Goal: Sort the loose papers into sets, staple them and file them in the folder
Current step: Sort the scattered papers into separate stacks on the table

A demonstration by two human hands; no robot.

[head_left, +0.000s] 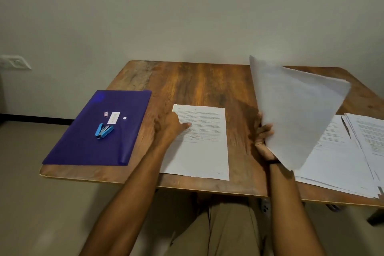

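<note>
A printed sheet (204, 147) lies flat near the table's front edge, at the middle. My left hand (169, 129) rests on its left side with the fingers stretched out across the text. My right hand (262, 141) grips a sheaf of white papers (295, 110) by the lower left edge and holds it upright and tilted above the table. A spread pile of loose printed papers (342, 160) lies at the right. A purple plastic folder (93, 131) lies flat at the left, with a blue stapler (104, 130) on top of it.
The wooden table (199, 85) stands against a plain wall. Its left front corner overhangs the floor. My knees sit under the front edge. A wall socket (15, 62) is at the far left.
</note>
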